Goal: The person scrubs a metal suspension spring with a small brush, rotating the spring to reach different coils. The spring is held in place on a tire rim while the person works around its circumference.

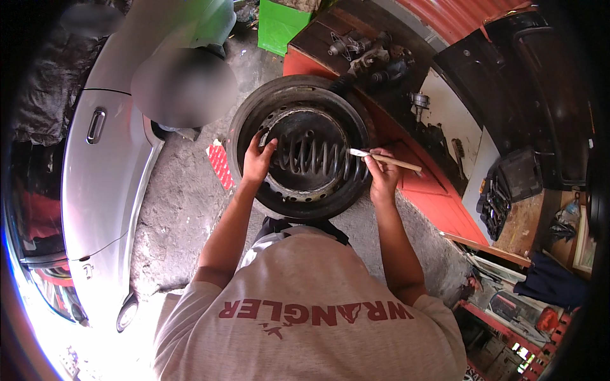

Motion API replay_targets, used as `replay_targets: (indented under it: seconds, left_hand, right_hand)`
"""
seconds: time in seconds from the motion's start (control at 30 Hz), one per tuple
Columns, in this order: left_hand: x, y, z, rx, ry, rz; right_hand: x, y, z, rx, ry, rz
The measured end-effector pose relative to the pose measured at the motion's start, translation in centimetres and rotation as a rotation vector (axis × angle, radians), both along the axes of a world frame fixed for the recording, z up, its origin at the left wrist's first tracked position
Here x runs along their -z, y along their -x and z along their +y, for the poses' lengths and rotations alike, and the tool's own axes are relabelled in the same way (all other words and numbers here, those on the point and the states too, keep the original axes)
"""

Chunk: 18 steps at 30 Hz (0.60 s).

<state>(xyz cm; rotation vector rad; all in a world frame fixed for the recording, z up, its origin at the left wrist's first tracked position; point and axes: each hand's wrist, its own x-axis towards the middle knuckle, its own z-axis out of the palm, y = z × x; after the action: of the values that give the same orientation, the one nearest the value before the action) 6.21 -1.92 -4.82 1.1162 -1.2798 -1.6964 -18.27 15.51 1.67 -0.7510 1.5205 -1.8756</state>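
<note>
A dark coil spring (309, 157) lies crosswise over a wheel with a tyre (251, 108), which lies flat in front of me. My left hand (257, 160) grips the spring's left end between thumb and fingers. In my right hand (384, 176) is a slim paintbrush (393, 161) with a pale wooden handle and a whitish band. Its tip points left and meets the right part of the spring, though whether it touches the coils is too small to tell. Around the spring, the wheel's round rim holes show.
On the left stands a silver car (105, 171). A blurred round shape (184, 87) is beside it. Greasy metal parts (375, 57) lie on the dark bench at the right, near a wire brush (459, 152) and an open tool case (495, 203). A green box (283, 26) stands beyond the wheel.
</note>
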Motion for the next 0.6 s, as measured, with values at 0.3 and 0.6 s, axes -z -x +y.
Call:
replay_targets:
  seconds: [0.3,0.6]
  left_hand:
    - [3.7,0.7,-0.5,0.046,-0.071,-0.103]
    - [1.8,1.8,0.1,-0.013,-0.027,0.006]
  right_hand:
    - [-1.0,-1.0,1.3,-0.063,-0.219,0.117]
    - [-3.7,-0.3,-1.2,-0.436,-0.321,0.751]
